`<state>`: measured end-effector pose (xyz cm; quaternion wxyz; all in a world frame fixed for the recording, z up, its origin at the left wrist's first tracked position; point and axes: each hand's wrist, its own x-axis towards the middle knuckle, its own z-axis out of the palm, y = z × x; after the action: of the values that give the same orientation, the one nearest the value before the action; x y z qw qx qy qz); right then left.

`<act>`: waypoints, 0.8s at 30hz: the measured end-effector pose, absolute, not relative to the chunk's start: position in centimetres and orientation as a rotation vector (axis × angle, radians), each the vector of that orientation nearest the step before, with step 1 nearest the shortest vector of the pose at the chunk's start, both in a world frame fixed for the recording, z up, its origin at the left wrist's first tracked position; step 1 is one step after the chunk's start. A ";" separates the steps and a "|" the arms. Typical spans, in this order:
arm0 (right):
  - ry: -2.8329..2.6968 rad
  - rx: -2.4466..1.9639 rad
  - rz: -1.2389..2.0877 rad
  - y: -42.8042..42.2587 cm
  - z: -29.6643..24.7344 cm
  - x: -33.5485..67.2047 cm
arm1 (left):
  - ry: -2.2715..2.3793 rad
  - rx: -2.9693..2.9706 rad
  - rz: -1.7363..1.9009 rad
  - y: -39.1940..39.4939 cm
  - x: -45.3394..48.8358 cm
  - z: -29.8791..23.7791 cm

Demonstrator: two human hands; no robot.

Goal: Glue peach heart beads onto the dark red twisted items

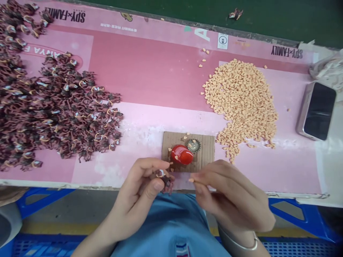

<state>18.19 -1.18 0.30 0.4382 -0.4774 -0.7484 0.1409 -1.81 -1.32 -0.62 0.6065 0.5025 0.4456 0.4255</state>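
My left hand [143,194] pinches a small brown figurine [166,181] between thumb and fingers, just in front of the board. The figurine has a white patch and thin reddish limbs. Level with it to the right, my right hand [230,194] grips a thin stick [200,183]. At the stick's tip sits a tiny peach-coloured piece [191,180], a short gap away from the figurine. Behind both hands, a red cup [182,155] lies tipped on a wooden board [206,157]. Beside the cup is an upturned bottle cap [193,145], with peach-coloured crumbs around.
A large heap of similar brown figurines [61,107] covers the left of the pink table [150,71]. Small peach pieces [243,96] are piled at the right. Farther right lie a phone [317,110] and a plastic bag [328,71]. One figurine [235,14] rests on the green surface beyond.
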 end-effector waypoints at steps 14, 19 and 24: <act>-2.121 -1.237 0.257 -2.4 1.2 17.6 | 1.070 1.281 1.012 -1.5 -0.9 -0.4; -2.090 -1.244 0.237 -2.2 0.8 17.3 | 1.109 1.514 1.045 -1.0 -1.1 -0.5; -1.757 -1.450 0.360 -2.2 -1.0 19.9 | 1.051 2.049 0.845 4.4 -3.5 1.4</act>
<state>19.95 -2.24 -1.03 0.4057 -0.5746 -0.6963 0.1428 -3.46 4.37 1.36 0.3375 0.7861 0.4035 0.3244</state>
